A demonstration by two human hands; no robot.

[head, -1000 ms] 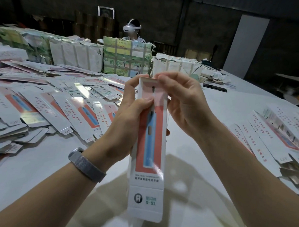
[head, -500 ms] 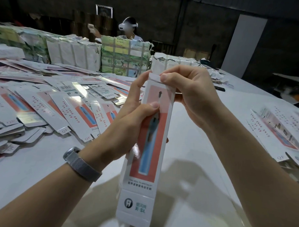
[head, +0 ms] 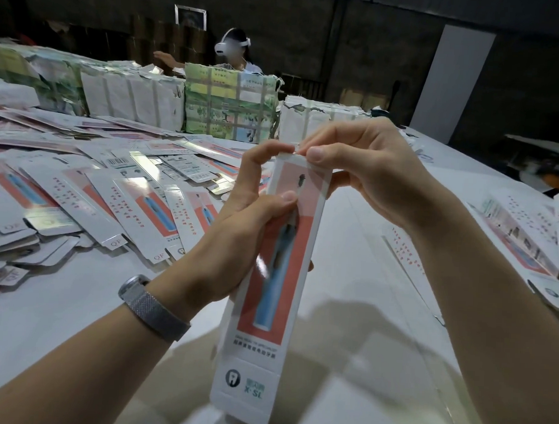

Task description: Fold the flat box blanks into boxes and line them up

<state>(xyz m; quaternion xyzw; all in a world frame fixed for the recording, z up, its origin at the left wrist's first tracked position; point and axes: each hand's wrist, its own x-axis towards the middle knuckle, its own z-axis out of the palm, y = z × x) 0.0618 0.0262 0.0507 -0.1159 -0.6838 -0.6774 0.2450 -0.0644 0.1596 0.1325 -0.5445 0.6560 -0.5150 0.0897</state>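
Note:
I hold one long white box blank (head: 268, 294) with a red panel and a blue toothbrush print upright over the table, its lower flap hanging loose. My left hand (head: 239, 229) grips its upper left side, thumb on the front and forefinger at the top edge. My right hand (head: 363, 170) pinches the top flap from the right, fingers curled behind it. Many flat blanks (head: 90, 197) lie spread on the left half of the white table (head: 59, 314). More blanks (head: 527, 232) lie at the right edge.
Wrapped bundles of stock (head: 228, 103) stand in a row across the far side of the table. A person wearing a headset (head: 234, 49) works behind them. A dark wall and a pale door panel (head: 450, 81) close off the back.
The blank has tilted, its bottom swinging left and toward me. Both hands have drawn closer together at the top flap, which now looks folded down. The person behind has reached out an arm.

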